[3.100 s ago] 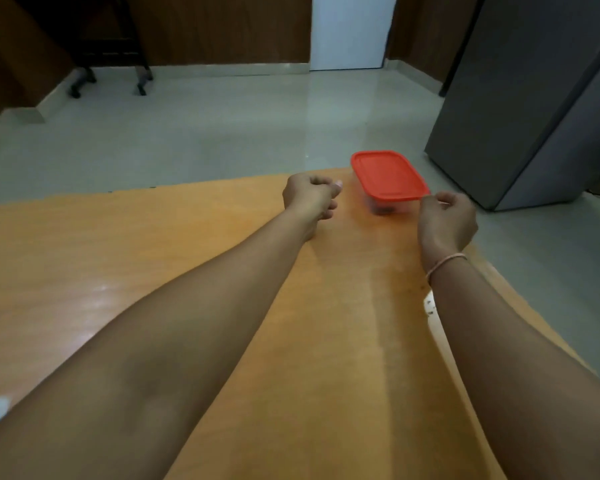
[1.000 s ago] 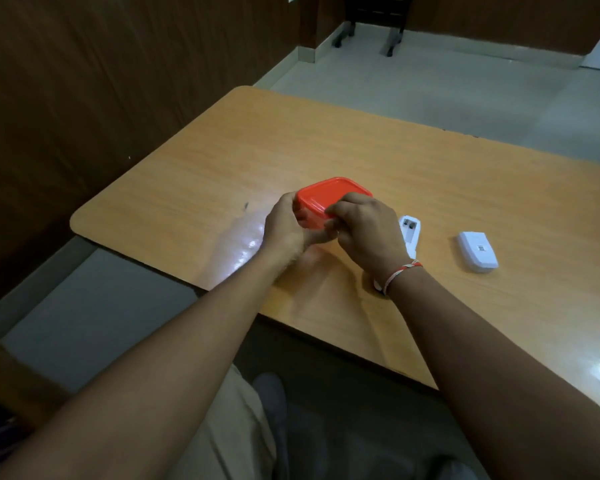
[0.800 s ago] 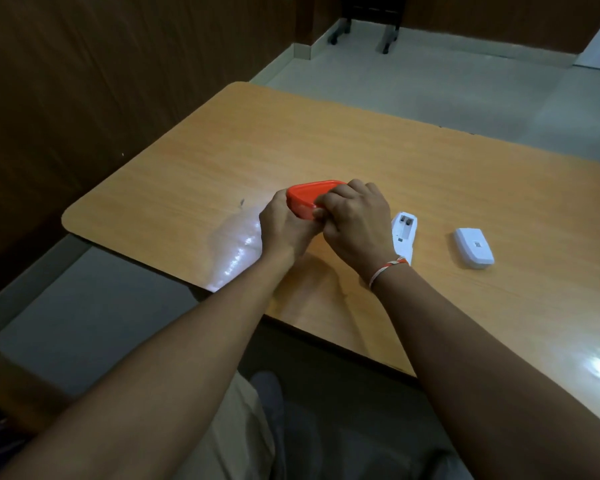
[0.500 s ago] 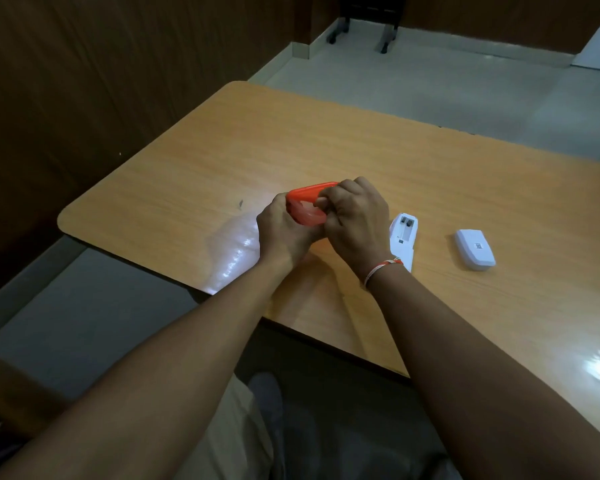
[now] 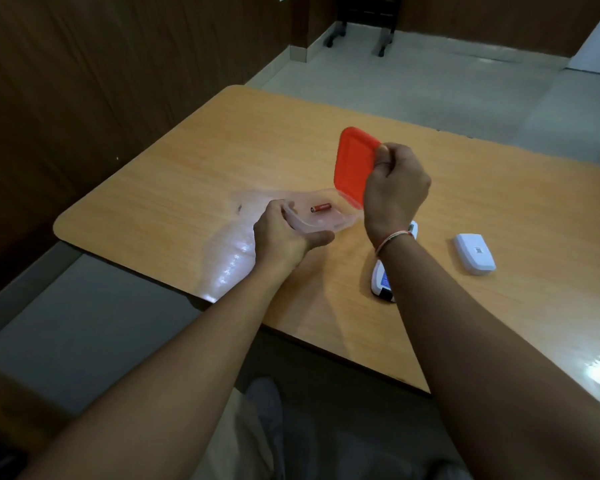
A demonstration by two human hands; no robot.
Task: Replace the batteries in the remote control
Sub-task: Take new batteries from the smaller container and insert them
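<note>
The box [image 5: 321, 216], a clear plastic tub, sits on the table [image 5: 194, 161] near its front left corner. One battery [image 5: 320, 207] lies on the box floor, red-brown with a dark end; there is print along its side, too small to read.

The left hand [image 5: 284, 235] grips the box's near left rim, thumb over the edge and fingers curled beneath the wall. The right hand [image 5: 394, 188] is raised above the box's right end and pinches the red lid [image 5: 354, 164] at its right edge between thumb and curled fingers. The lid stands almost upright, its lower edge just over the box's right rim, its red face turned to the left.

The remote [image 5: 383, 282] lies on the table right of the box, mostly hidden under the right forearm; a white end shows past the wrist, and nearer the table edge a blue patch and a dark tip. No writing on it can be made out. The cover [image 5: 474, 253], a white rounded piece, lies farther right of the box, apart from the remote, with a small square grey mark on top whose content is unreadable.
</note>
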